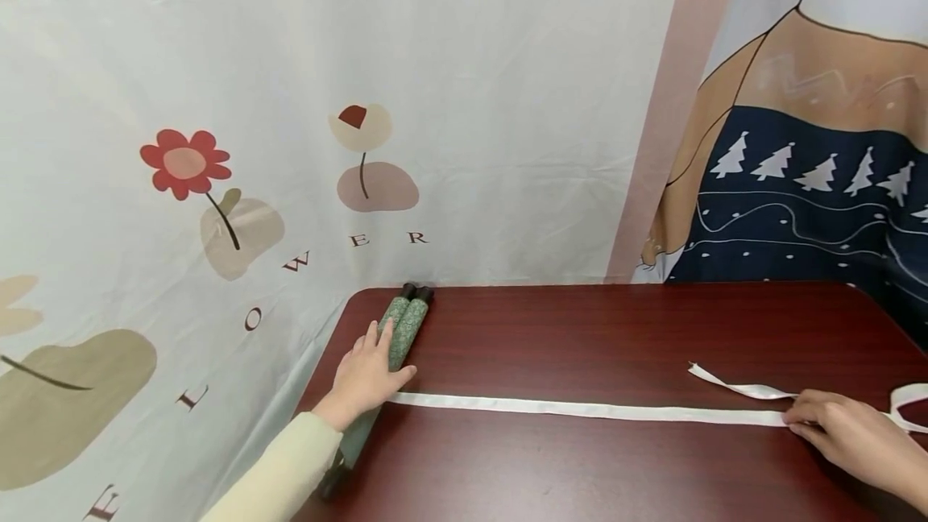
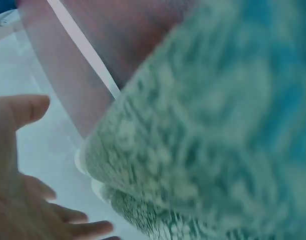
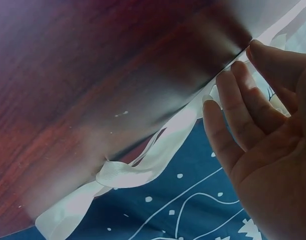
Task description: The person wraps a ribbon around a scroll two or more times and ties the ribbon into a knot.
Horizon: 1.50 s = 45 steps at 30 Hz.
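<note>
A rolled scroll [image 1: 409,333] in green patterned cloth, with two rolls side by side and black ends, lies slanted at the table's left. My left hand [image 1: 366,377] is over its middle, fingers spread and fairly straight; in the left wrist view the scroll [image 2: 158,150] fills the right side, close to the lens. From under the scroll a white ribbon [image 1: 580,408] runs nearly straight to the right. There my right hand [image 1: 844,429] pinches it between thumb and fingers. The ribbon's loose tail [image 1: 747,389] lies behind that stretch, and a loop [image 1: 909,405] shows beyond the hand.
The dark red wooden table [image 1: 580,337] reaches back to a pale curtain [image 1: 507,103] printed with flowers and letters. At the right hangs a navy cloth [image 1: 797,216] with white trees.
</note>
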{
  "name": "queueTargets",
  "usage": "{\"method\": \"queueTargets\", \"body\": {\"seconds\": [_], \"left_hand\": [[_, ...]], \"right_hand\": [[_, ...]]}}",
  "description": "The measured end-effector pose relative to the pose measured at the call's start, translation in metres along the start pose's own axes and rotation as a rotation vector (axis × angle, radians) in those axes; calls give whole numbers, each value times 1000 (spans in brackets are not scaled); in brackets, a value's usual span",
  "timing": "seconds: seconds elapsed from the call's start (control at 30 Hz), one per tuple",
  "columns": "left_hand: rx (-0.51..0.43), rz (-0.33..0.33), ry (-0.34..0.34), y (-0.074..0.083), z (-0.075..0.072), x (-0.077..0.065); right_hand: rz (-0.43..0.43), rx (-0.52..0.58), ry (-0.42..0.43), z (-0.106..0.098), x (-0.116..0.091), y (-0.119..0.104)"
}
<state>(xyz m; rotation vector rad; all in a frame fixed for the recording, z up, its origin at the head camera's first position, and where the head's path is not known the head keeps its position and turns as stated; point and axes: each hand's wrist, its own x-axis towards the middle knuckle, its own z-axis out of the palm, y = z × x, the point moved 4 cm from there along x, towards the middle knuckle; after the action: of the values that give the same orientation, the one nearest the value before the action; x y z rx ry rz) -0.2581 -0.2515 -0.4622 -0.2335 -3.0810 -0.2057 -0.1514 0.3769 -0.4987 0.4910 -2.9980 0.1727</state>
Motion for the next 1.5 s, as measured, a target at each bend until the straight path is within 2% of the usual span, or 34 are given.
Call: {"method": "queueTargets", "body": {"seconds": [0.1, 0.33, 0.57, 0.77, 1.1, 1.33, 1.5], "left_hand": [[9, -52, -82, -6, 3, 3], [2, -145, -194, -10, 3, 6], [21, -172, -275, -19, 3, 13], [0, -187, -336, -25, 0, 21], [-3, -217, -291, -31, -2, 27], [-37, -221, -222, -33, -15, 26], [-45, -208, -161, -30, -31, 26]], "right_hand": [[4, -2, -17, 0, 0, 0], [-1, 4, -19, 0, 1, 0], [-6, -1, -13, 0, 2, 0], [-7, -2, -12, 0, 2, 1], [-32, -3, 9, -2, 3, -1], [-23, -7, 0, -2, 5, -1], [-9, -10, -14, -1, 4, 0]]}}
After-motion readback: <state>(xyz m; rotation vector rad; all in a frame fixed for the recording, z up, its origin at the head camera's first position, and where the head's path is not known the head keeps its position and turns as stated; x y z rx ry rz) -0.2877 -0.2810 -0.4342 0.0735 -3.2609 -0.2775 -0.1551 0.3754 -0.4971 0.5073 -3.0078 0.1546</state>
